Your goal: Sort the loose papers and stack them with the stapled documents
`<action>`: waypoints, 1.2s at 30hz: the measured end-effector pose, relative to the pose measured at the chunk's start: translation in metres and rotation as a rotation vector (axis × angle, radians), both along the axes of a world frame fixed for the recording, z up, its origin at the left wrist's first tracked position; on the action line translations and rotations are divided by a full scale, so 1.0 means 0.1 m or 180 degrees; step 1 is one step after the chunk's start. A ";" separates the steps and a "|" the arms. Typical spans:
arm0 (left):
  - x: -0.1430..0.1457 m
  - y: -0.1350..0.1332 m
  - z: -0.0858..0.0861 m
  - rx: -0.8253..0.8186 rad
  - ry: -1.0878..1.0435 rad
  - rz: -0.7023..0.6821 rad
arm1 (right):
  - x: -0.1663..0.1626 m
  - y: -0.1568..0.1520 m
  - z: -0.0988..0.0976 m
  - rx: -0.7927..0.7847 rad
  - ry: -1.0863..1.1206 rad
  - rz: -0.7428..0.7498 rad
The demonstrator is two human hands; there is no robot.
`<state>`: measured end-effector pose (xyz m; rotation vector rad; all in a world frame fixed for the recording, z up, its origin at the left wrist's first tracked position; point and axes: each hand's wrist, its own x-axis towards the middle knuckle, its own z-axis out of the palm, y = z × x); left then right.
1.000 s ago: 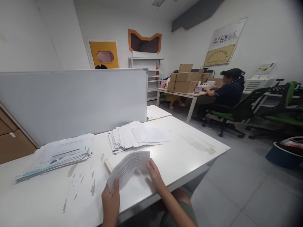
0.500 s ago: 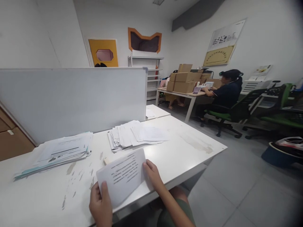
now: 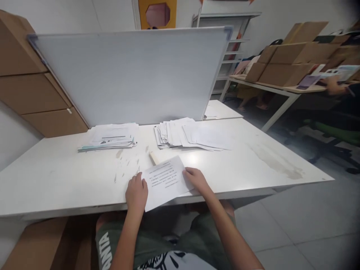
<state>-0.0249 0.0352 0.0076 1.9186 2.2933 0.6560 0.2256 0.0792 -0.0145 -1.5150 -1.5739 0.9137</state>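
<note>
A folded printed sheet of paper (image 3: 164, 180) lies flat at the near edge of the white table (image 3: 56, 180). My left hand (image 3: 136, 192) rests on the sheet's left edge, fingers curled against it. My right hand (image 3: 197, 179) presses on its right edge with fingers bent. A small pale wooden stick (image 3: 153, 158) pokes out from behind the sheet. Beyond it lies a spread pile of folded papers (image 3: 191, 135), and to the left a stack of flat printed sheets (image 3: 111, 137).
A white partition board (image 3: 132, 75) stands along the table's far side. Brown cardboard boxes (image 3: 30, 86) rise at the left. At the right another table (image 3: 284, 88) carries boxes, where another person's hand (image 3: 334, 85) shows beside a green chair (image 3: 334, 133).
The view has tilted down and leftward. The sheet, held up in both hands before, now lies flat on the table edge with both hands pressing on it.
</note>
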 end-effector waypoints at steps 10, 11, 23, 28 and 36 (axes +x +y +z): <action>-0.02 -0.07 -0.09 0.0180 -0.0184 -0.0261 | 0.16 -0.01 0.09 -0.0519 0.0945 0.0077; -0.01 -0.06 -0.08 0.0169 -0.0226 -0.0262 | 0.16 -0.01 0.10 -0.0555 0.0954 0.0061; 0.02 0.27 -0.02 0.0383 0.0124 -0.0297 | 0.19 0.21 0.10 -0.0656 0.0701 -0.0251; 0.16 0.42 0.05 0.0553 0.0379 -0.0905 | 0.25 0.33 -0.01 -0.0670 0.0542 -0.0225; 0.24 0.52 -0.08 0.0253 0.0534 -0.1478 | 0.23 0.26 0.07 -0.0653 0.0426 -0.0347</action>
